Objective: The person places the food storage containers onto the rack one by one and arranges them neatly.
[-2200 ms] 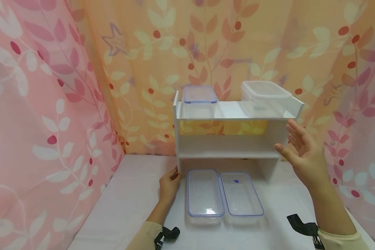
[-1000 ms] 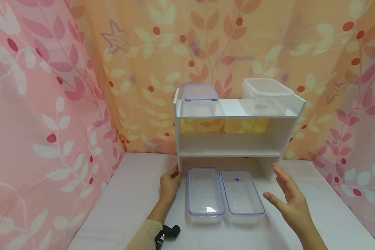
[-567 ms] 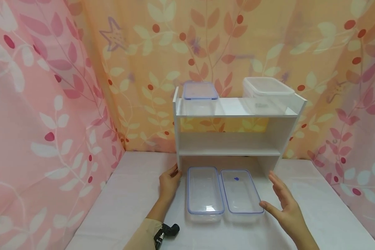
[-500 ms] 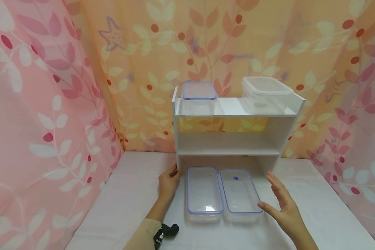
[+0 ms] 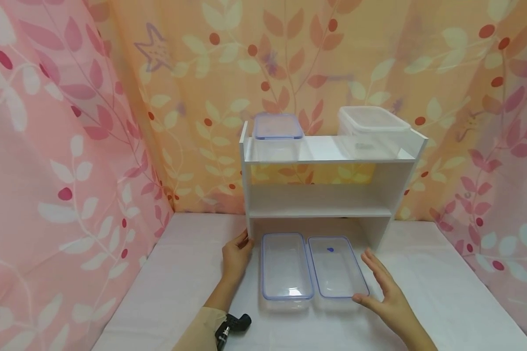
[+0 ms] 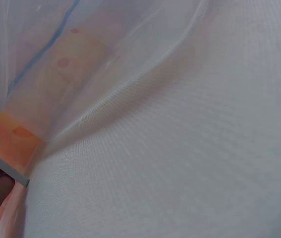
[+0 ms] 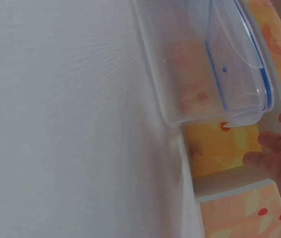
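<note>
In the head view a white two-tier shelf stands on the white-covered table. My left hand pinches the lower front edge of its left side panel; the left wrist view shows thumb and fingers on either side of that panel. Two clear food containers with blue-rimmed lids lie side by side before the shelf: a left container and a right container. My right hand is beside the right container, fingers extended and thumb spread near its front corner. Whether the thumb touches it I cannot tell.
On the top tier a blue-rimmed container sits at the left and a larger white-lidded container at the right. An orange patterned curtain hangs behind, and a pink one on the left.
My right hand has come down from beside the shelf's upper right side and moved left to the right container. My left hand has stayed on the side panel.
</note>
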`<state>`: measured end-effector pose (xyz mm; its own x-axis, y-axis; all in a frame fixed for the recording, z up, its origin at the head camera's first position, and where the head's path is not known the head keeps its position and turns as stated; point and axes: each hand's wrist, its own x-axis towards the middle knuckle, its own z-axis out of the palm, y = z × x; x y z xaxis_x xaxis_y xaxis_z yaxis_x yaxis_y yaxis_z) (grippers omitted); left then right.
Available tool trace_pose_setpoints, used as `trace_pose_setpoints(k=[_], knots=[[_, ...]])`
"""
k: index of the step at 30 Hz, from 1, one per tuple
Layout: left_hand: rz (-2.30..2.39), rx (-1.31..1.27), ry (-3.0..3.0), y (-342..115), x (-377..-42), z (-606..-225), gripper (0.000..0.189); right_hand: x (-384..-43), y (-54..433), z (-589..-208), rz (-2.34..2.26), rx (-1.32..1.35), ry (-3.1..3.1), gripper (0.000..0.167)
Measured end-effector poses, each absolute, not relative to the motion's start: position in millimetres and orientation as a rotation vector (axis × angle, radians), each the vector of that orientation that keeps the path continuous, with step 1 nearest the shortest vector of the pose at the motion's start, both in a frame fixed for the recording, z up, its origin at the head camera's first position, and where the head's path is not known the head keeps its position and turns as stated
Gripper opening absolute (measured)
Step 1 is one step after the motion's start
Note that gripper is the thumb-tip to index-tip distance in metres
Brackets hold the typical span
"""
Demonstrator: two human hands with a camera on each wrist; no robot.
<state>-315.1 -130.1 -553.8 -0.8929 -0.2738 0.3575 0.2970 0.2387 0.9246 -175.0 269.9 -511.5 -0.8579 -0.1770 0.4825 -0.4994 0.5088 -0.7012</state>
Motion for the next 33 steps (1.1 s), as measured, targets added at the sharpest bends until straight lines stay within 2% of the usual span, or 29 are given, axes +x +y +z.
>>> trace_pose_setpoints(k=[10, 33], knots=[[-1.694, -0.006, -2.085, -130.2, -314.7, -553.6, 0.039, -174.2, 269.7, -529.1, 1.362, 0.513, -2.509, 0.102], [-1.704, 0.031, -2.097, -130.6, -317.4, -554.7, 0.038, -181.2, 268.8, -548.2, 1.460, 0.625, -2.551, 0.109]])
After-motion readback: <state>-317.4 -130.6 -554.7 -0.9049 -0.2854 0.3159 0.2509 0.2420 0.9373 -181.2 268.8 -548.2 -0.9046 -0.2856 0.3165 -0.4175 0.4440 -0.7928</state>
